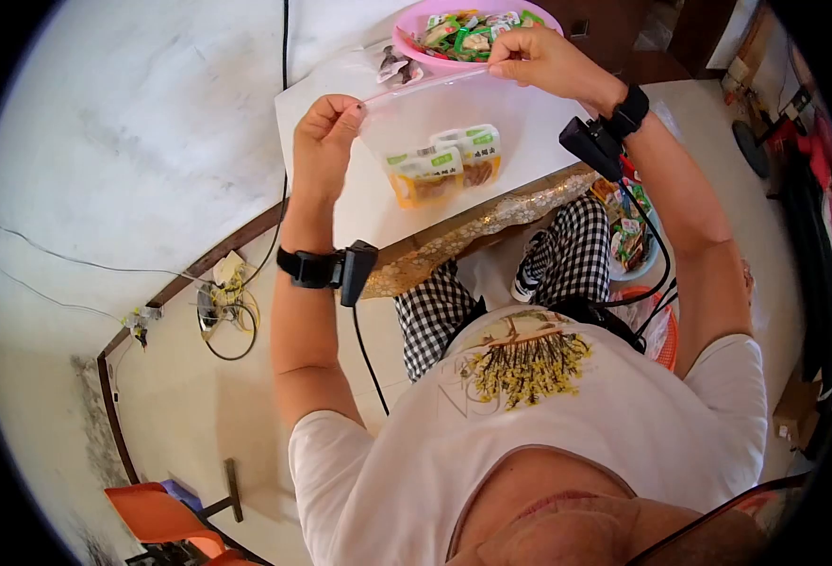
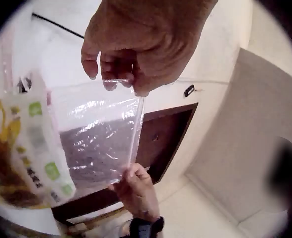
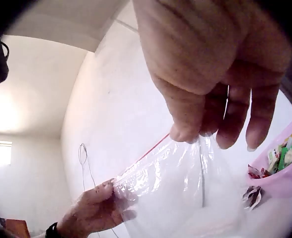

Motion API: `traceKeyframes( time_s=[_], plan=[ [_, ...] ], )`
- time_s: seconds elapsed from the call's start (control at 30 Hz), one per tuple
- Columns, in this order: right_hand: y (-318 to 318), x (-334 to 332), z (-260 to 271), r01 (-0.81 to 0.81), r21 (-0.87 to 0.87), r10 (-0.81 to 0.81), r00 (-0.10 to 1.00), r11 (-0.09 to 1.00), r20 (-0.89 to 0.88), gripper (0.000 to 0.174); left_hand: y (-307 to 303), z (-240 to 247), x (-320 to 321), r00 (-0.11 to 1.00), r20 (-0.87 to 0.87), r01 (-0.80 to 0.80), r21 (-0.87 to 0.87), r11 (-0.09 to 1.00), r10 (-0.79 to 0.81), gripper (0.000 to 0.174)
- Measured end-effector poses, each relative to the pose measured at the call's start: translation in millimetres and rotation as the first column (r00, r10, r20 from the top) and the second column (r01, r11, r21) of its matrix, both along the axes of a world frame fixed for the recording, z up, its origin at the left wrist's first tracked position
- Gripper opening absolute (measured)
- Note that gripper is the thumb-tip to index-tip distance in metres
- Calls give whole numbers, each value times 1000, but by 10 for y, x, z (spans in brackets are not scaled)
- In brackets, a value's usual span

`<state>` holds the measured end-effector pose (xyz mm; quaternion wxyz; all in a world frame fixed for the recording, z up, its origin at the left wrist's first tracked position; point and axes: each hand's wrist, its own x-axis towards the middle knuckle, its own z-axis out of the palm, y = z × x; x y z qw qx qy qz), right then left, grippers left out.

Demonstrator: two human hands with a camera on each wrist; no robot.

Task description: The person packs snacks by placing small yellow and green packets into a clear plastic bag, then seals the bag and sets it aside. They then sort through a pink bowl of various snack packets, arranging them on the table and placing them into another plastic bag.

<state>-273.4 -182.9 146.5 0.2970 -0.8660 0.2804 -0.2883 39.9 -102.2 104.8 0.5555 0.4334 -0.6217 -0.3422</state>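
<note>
Closest to the head camera is a white shirt (image 1: 567,424); beyond it both arms reach out to a clear zip bag (image 1: 416,118). The left hand (image 1: 326,141) pinches one end of the bag's top strip between thumb and curled fingers, and the right hand (image 1: 539,58) pinches the other end the same way. Pulling from both ends draws the strip into a taut, nearly straight line, slightly higher on the right-hand side, and the film hangs flat below it.

Two snack packets (image 1: 446,168) sit side by side at the bottom of the bag, where their weight carries them, which leaves the upper half clear. In the left wrist view the bag hangs free in the air rather than lying flat.

Under the bag is a white table (image 1: 341,217). Just past the bag's top edge, near the right hand, stands a pink bowl (image 1: 407,42) heaped with more packets, within easy reach. One loose packet (image 1: 397,66) lies on the table between the bag's top edge and the bowl.
</note>
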Motion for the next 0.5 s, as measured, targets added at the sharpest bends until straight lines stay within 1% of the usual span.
traceKeyframes(
  time_s=[0.07, 0.1, 0.13, 0.2, 0.23, 0.3, 0.4, 0.43, 0.47, 0.5],
  plan=[
    [-4, -20, -41, 34, 71, -33, 999, 997, -12, 16, 31, -79, -93, 966, -258, 41, 31, 999, -32, 9],
    [-7, -38, -55, 13, 90, -12, 1000, 996, -9, 16, 48, -120, -131, 923, -382, 65, 41, 997, -45, 9],
    [-19, -61, -57, -7, 109, 8, 1000, 994, -7, 17, 51, -164, -147, 880, -462, 120, -15, 993, -113, 9],
    [-8, -83, -46, -29, 126, 30, 1000, 992, -6, 17, 71, -206, -198, 827, -543, 132, -65, 989, -146, 8],
    [9, -81, -40, -11, 146, 11, 1000, 989, 2, 17, 90, -209, -236, 797, -581, 138, -90, 986, -164, 8],
    [39, -82, -43, 25, 185, -29, 999, 982, 20, 17, 147, -201, -313, 790, -605, 77, -58, 995, -96, 7],
    [-4, -92, -29, 15, 89, -17, 1000, 996, 25, 15, 194, -201, -386, 780, -625, 11, -8, 1000, -13, 6],
    [-4, -63, -30, 107, -58, -103, 992, 993, 67, 14, 209, -197, -414, 774, -633, -11, -1, 1000, 8, 6],
    [0, -13, -26, 202, -199, -180, 976, 959, 122, 14, 222, -196, -436, 767, -641, -33, 6, 999, 29, 7],
    [4, 50, -12, 298, -328, -247, 951, 896, 188, 15, 227, -190, -452, 757, -652, -41, 6, 999, 35, 7]
  ],
)
